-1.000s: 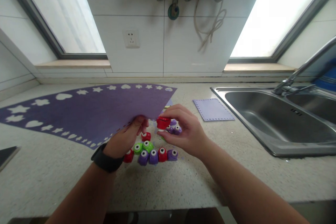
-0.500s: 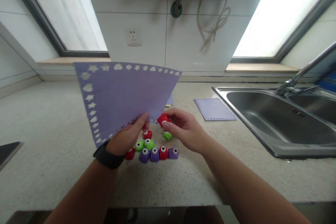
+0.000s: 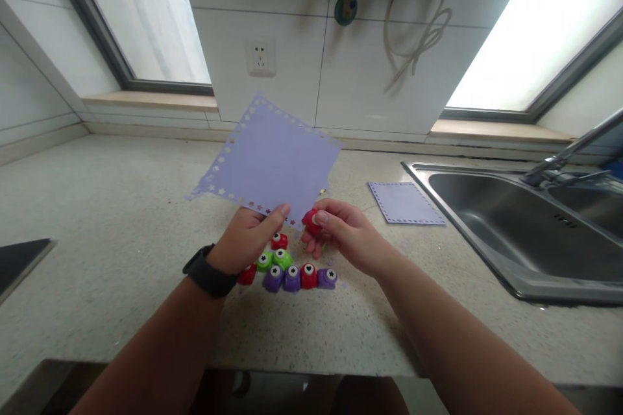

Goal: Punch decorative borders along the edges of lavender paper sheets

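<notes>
My left hand [image 3: 248, 243] pinches the lower edge of a lilac paper sheet [image 3: 272, 162] whose border is punched with stars and hearts; the sheet is held up and tilted over the counter. A black watch sits on that wrist. My right hand [image 3: 341, 233] is closed on a small red craft punch [image 3: 311, 220], right beside the sheet's lower right edge. Below both hands, several small red, green and purple punches [image 3: 292, 272] lie clustered on the speckled counter [image 3: 121, 207].
A smaller lilac card [image 3: 406, 203] with a dotted border lies on the counter by the steel sink [image 3: 525, 227] at the right. A tap stands at the far right. A dark flat object [image 3: 19, 262] lies at the left edge. A wall socket and hoses hang behind.
The sheet, lying nearly flat a second ago, has been lifted and turned in my left hand. My right hand has drawn the red punch off the sheet's edge and closed round it.
</notes>
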Available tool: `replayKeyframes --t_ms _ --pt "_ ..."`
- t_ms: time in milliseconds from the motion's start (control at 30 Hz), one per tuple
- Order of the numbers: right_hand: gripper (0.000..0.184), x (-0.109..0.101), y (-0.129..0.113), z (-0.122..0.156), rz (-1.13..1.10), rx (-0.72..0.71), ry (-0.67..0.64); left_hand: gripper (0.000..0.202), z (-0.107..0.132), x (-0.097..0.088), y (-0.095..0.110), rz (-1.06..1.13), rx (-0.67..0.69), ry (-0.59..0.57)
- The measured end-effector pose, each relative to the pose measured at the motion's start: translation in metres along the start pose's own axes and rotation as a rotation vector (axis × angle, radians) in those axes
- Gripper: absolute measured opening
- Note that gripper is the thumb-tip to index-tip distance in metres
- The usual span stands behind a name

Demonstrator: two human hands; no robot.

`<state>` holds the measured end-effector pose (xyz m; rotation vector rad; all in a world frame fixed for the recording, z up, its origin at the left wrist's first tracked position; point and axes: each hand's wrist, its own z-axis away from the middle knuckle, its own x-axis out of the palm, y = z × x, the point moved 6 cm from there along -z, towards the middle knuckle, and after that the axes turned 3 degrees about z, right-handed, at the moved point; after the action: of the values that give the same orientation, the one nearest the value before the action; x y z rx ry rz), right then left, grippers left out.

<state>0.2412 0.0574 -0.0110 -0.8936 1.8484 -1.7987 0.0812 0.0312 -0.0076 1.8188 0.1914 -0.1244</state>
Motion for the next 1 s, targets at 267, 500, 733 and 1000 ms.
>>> replayKeyframes --t_ms 267,500,733,1000 --pt "0.029 -0.002 -0.002 -0.002 -0.137 -0.005 0.095 0.04 -0.001 0.001 0.0 0.005 -0.011 -0.021" --pt "0.033 0.0 0.002 -0.002 -0.13 0.027 0.088 0.03 -0.002 0.004 -0.011 0.1 -0.069 -0.053" --pt "0.03 0.002 0.005 -0.002 -0.14 0.064 0.081 0.037 -0.002 0.008 -0.013 0.173 -0.142 -0.104" --pt "0.029 0.003 0.007 -0.001 -0.16 0.128 0.061 0.042 -0.003 0.008 -0.013 0.112 -0.153 -0.122"
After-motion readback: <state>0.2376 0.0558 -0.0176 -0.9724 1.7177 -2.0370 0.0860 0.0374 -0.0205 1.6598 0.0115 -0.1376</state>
